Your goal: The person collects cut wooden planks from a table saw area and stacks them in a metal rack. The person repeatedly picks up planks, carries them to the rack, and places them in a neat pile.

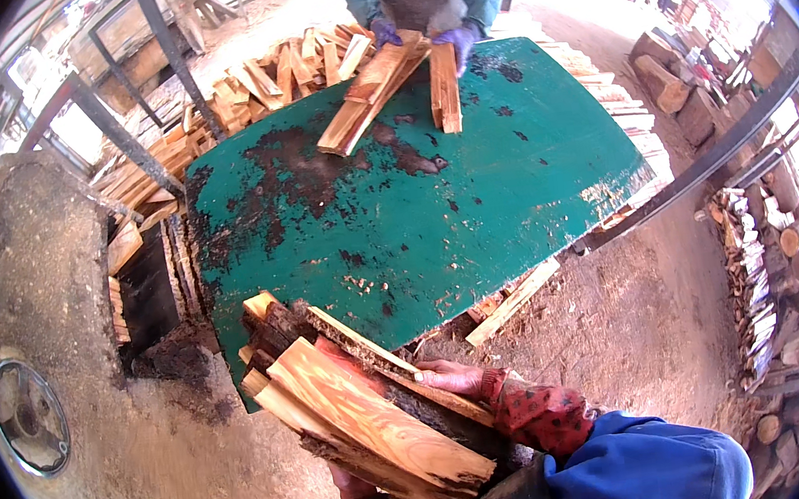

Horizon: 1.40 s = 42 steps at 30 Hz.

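A bundle of rough wood slabs (367, 404), several with bark edges, lies slanted across my arms. Its far end reaches over the near left corner of the green tabletop (537, 167). My right hand (454, 378) is closed on the right side of the bundle, its fingers on a thin bark-edged slab. Along the lower left side, my left hand (350, 484) grips the bundle from below; its fingers are mostly hidden under the wood. Red patterned cuffs cover both wrists, and a blue sleeve shows on the right arm.
Across the table, a co-worker in purple gloves (461, 40) holds wood boards (373, 91) on its far edge. Cut wood pieces (255, 81) are heaped behind. A worn machine table (39, 248) with a round wheel (30, 417) stands left; stacked logs (783, 287) line the right.
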Motion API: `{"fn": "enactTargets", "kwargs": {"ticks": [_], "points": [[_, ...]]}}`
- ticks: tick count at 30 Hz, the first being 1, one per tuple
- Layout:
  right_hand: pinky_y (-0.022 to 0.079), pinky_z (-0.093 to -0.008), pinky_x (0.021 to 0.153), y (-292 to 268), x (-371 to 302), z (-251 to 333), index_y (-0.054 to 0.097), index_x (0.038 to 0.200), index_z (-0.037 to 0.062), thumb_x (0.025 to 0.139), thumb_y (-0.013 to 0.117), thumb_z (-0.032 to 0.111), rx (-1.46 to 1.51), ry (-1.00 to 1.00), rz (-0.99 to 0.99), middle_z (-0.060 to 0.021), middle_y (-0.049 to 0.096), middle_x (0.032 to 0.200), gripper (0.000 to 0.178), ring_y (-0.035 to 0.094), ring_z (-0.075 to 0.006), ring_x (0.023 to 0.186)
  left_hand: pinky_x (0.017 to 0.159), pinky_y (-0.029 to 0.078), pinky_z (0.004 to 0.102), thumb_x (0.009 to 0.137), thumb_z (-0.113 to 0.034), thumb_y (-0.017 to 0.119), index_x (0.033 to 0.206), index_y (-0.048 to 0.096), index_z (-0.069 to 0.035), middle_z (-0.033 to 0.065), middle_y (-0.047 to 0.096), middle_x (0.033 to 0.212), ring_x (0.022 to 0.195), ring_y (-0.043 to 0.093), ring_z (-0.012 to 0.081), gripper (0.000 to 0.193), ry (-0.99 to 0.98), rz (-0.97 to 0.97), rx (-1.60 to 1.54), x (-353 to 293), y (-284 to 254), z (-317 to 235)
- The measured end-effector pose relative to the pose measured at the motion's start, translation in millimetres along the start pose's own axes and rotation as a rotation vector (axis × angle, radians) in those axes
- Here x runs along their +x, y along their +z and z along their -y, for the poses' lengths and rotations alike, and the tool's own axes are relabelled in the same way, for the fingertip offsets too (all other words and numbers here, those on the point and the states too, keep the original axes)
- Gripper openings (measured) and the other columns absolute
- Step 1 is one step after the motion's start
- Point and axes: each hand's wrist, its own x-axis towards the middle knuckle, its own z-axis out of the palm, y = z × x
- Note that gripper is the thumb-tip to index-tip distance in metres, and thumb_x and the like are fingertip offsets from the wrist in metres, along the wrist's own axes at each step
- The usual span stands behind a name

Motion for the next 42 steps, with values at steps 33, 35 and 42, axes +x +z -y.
{"fn": "enactTargets", "kwargs": {"ticks": [33,35,42], "points": [[0.035,-0.0326,0.105,-107,-454,-221,0.039,0.139,-0.0034,0.088,0.058,0.057,0.569,-0.411,-1.099,-0.0115,0.05,0.134,0.081,0.044,-0.0178,0.123,0.108,0.036,0.04,0.102,-0.043,0.034,0.145,0.03,-0.005,0.0119,0.042,0.142,0.124,0.045,0.027,0.057,-0.648,1.02,0.562,-40,331,317],[0.036,-0.0326,0.104,-127,-489,-252,0.039,0.14,-0.0035,0.089,0.058,0.056,0.582,-0.435,-1.156,-0.0115,0.05,0.134,0.081,0.043,-0.018,0.123,0.108,0.036,0.04,0.102,-0.044,0.034,0.145,0.03,-0.006,0.0117,0.042,0.141,0.124,0.045,0.027,0.058,-0.692,1.059,0.584,-49,359,364],[0.036,-0.0312,0.104,-184,-649,-280,0.041,0.137,-0.0047,0.09,0.057,0.054,0.615,-0.378,-1.303,-0.0097,0.051,0.131,0.077,0.044,-0.0172,0.121,0.107,0.036,0.0399,0.102,-0.046,0.035,0.145,0.031,-0.006,0.0112,0.043,0.141,0.124,0.045,0.0268,0.059,-0.807,1.206,0.654,-93,456,504]]}}
